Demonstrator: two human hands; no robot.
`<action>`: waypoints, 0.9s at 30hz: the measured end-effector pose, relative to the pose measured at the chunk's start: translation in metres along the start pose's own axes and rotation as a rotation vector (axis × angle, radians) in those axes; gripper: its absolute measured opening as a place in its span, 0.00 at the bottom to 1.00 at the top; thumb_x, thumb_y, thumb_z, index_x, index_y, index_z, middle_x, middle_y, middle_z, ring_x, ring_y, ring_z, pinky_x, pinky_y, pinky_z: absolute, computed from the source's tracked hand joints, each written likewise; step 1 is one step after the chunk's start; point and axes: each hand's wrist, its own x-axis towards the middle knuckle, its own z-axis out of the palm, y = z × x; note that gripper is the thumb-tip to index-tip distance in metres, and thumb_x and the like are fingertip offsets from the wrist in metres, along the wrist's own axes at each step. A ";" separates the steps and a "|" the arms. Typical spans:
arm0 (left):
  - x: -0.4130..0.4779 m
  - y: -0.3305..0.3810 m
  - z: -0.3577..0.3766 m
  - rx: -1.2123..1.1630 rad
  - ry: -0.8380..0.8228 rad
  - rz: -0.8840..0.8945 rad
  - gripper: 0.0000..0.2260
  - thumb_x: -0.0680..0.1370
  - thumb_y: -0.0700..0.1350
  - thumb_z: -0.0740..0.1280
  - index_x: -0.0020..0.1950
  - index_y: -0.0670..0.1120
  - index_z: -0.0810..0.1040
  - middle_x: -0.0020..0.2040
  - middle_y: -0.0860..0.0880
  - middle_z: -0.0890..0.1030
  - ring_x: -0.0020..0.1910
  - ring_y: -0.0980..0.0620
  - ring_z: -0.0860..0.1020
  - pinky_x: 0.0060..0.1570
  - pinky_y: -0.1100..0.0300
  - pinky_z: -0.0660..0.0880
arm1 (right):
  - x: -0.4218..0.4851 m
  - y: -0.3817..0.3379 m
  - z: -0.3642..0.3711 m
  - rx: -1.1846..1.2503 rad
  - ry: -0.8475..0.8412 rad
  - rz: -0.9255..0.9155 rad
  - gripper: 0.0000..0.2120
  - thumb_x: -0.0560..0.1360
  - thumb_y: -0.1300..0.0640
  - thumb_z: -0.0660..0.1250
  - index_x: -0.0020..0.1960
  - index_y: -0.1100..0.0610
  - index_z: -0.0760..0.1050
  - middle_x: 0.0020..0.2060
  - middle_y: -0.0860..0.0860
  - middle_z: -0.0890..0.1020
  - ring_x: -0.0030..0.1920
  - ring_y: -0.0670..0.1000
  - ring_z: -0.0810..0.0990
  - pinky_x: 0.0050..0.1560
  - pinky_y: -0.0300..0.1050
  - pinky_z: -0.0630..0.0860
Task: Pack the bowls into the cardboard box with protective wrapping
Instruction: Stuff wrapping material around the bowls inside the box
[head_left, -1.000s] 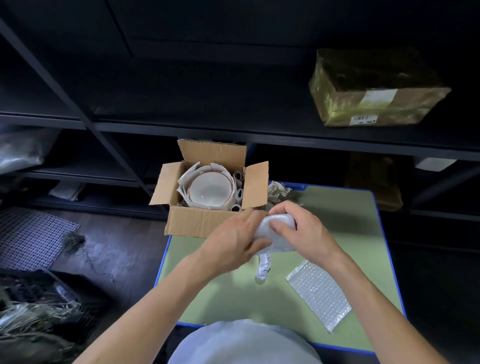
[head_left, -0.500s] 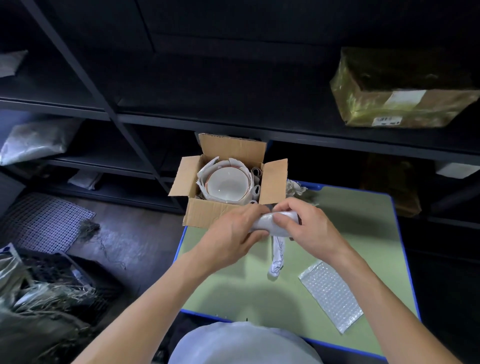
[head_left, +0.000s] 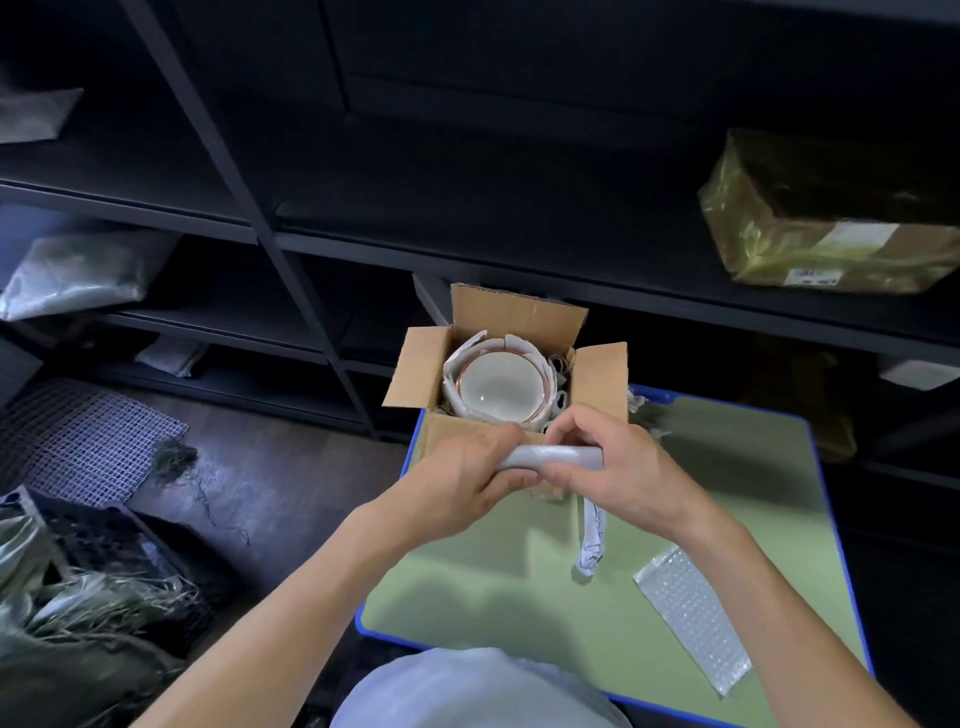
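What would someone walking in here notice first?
Probably the left hand and right hand in the middle, both gripping a pale roll of wrapping just in front of the open cardboard box. Next comes the white bowl inside that box, ringed with paper, at the far left corner of the green table. A bubble wrap sheet lies flat on its right side.

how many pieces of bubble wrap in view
2: a rolled piece gripped by the left hand and right hand before the cardboard box; a flat piece on the table, near right. More may hide in the box.
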 end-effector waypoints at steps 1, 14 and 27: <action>-0.001 -0.003 -0.002 0.004 0.001 0.010 0.10 0.82 0.49 0.64 0.46 0.45 0.68 0.41 0.50 0.73 0.39 0.51 0.69 0.40 0.54 0.67 | 0.003 -0.004 0.004 -0.011 -0.027 0.007 0.11 0.72 0.50 0.73 0.51 0.46 0.74 0.43 0.43 0.83 0.42 0.45 0.80 0.44 0.42 0.78; 0.004 -0.074 -0.023 -0.019 0.236 -0.365 0.10 0.81 0.49 0.61 0.62 0.51 0.72 0.49 0.52 0.77 0.42 0.48 0.76 0.45 0.49 0.75 | 0.067 -0.034 0.011 -0.381 0.267 -0.075 0.17 0.76 0.62 0.67 0.57 0.44 0.83 0.53 0.36 0.83 0.53 0.40 0.79 0.56 0.38 0.74; 0.037 -0.066 0.009 0.011 0.297 -0.530 0.25 0.80 0.50 0.62 0.73 0.44 0.59 0.57 0.47 0.79 0.44 0.43 0.80 0.33 0.55 0.62 | 0.159 -0.031 0.034 -0.950 0.065 -0.346 0.27 0.68 0.72 0.69 0.60 0.49 0.82 0.52 0.46 0.83 0.47 0.56 0.76 0.30 0.48 0.77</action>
